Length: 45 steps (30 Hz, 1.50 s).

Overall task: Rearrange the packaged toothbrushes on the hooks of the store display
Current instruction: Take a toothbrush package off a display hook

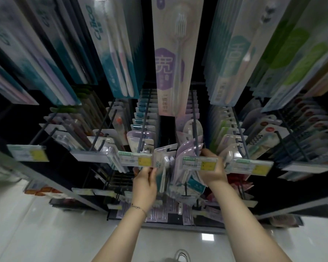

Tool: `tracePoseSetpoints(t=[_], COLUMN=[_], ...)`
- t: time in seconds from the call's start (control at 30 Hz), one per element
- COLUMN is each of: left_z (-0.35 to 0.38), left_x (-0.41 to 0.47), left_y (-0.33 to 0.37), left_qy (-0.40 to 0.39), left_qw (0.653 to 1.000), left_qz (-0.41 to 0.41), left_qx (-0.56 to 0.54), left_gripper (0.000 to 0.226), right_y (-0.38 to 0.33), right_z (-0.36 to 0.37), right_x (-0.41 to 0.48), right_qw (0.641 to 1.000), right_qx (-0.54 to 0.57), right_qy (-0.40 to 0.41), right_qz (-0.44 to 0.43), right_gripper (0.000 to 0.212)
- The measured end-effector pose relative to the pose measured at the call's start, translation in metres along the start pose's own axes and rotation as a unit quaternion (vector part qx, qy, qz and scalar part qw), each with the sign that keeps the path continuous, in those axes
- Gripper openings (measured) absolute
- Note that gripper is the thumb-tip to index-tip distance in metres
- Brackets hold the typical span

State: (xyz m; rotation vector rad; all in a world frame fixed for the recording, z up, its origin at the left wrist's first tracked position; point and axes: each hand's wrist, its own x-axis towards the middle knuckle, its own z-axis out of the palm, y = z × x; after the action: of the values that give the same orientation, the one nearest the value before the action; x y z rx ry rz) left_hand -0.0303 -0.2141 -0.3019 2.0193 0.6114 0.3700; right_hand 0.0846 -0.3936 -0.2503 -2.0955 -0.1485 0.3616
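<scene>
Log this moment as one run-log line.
left hand: holds unhooked toothbrush pack | right hand: on purple packs at hook, grip hidden by price label

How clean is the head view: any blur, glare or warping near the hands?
Head view: wide-angle warping fans the hanging packs outward; edges blurred; the toothbrush pack in the left hand is soft; a price tag hides the grip of the right hand; glare spot on the floor.
</scene>
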Motion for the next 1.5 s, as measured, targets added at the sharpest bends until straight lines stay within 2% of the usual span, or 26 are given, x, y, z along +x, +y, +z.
tracePoseSetpoints(t=[0.13, 0.27, 0.4, 0.6, 0.73, 1.07, 1.5], left_z=[-0.009, -0.014, -0.020, -0.025, -0.029, -0.036, -0.023], left_x=[-0.004, -0.009, -0.014, -0.019, -0.022, -0.030, -0.058], left_y=[0.001, -0.006, -0.014, -0.027, -0.029, -0.027, -0.007], left_qy=[-0.017, -0.031, -0.038, -0.053, -0.074, -0.079, -0.046], left_qw=[1.000, 0.999, 0.999, 0.998, 0.995, 0.994, 0.996], left_qz=[0.023, 0.036, 0.036, 0.042, 0.058, 0.079, 0.067], left_qx=[0.004, 0.012, 0.005, -0.008, -0.020, -0.008, -0.022], left_gripper=[0.011, 0.010, 0.012, 0.006, 0.008, 0.010, 0.010], right_y=[0.008, 0.011, 0.023, 0.030, 0.031, 0.033, 0.043], right_z=[0.007, 0.008, 0.011, 0.014, 0.016, 0.016, -0.011], right_x=[-0.005, -0.018, -0.030, -0.054, -0.063, -0.087, -0.105], right_qw=[0.997, 0.991, 0.981, 0.979, 0.975, 0.973, 0.987], right_qx=[-0.049, -0.087, -0.161, -0.098, -0.106, -0.098, -0.068], right_qy=[0.034, 0.087, 0.101, 0.163, 0.174, 0.200, 0.144], right_qz=[0.042, 0.051, 0.042, 0.067, 0.087, 0.053, -0.015], right_gripper=[0.024, 0.017, 0.015, 0.008, 0.008, 0.009, 0.009])
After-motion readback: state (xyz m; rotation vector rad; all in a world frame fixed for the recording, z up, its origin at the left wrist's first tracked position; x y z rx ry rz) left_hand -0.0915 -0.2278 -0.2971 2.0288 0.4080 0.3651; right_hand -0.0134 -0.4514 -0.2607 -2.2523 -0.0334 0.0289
